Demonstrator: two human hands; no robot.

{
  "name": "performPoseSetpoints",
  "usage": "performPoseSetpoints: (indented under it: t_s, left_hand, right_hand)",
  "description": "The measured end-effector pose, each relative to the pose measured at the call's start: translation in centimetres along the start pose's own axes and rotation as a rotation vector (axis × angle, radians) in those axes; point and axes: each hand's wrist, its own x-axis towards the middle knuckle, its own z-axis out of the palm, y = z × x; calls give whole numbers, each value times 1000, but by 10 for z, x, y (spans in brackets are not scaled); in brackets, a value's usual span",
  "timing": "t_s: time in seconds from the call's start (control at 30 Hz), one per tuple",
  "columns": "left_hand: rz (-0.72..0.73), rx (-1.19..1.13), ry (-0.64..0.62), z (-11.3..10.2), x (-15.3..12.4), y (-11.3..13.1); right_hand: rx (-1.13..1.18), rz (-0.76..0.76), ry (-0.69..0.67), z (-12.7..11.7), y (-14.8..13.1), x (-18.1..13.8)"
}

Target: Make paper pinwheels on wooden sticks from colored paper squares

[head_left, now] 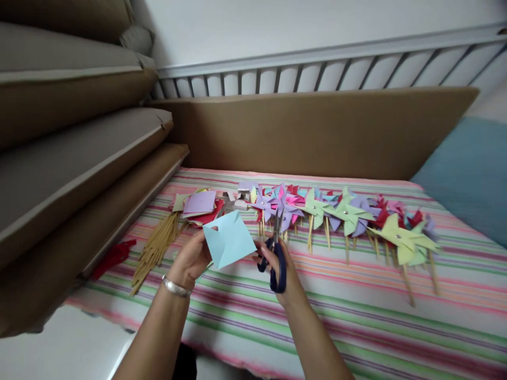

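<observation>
My left hand (197, 255), with a silver bangle at the wrist, grips the left edge of a light blue paper square (231, 240). Slits or creases run in from some of the square's corners. My right hand (285, 272) is closed around scissors (278, 258) with dark blue handles, their blades pointing up and away from me. Its fingertips are close to the square's right corner; whether they touch it I cannot tell. Behind the scissors, several finished paper pinwheels (345, 212) on wooden sticks lie in a row, in purple, green, pink, red and yellow.
Left of the paper lie a stack of coloured paper squares (200, 202) and a bundle of wooden sticks (156, 244). Red scraps (114, 258) rest near the cloth's left edge. A brown board (301, 134) stands behind the striped cloth (253, 322). Large wrapped panels (79, 174) are piled at left.
</observation>
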Motion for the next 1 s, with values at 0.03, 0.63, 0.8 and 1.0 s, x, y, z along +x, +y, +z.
performPoseSetpoints:
  t_s: [0.03, 0.63, 0.8, 1.0]
  left_hand:
    - [-22, -17, -31, 5, 2, -9]
    - [-94, -396, -238, 40, 13, -26]
    - [-56, -411, -76, 45, 18, -35]
    - [-2, -434, 57, 31, 26, -29]
  right_hand:
    - [5, 17, -15, -2, -1, 0]
    - [-70, -204, 220, 3, 17, 17]
    - [-116, -213, 184, 7, 22, 14]
    - [-175, -137, 158, 12, 19, 9]
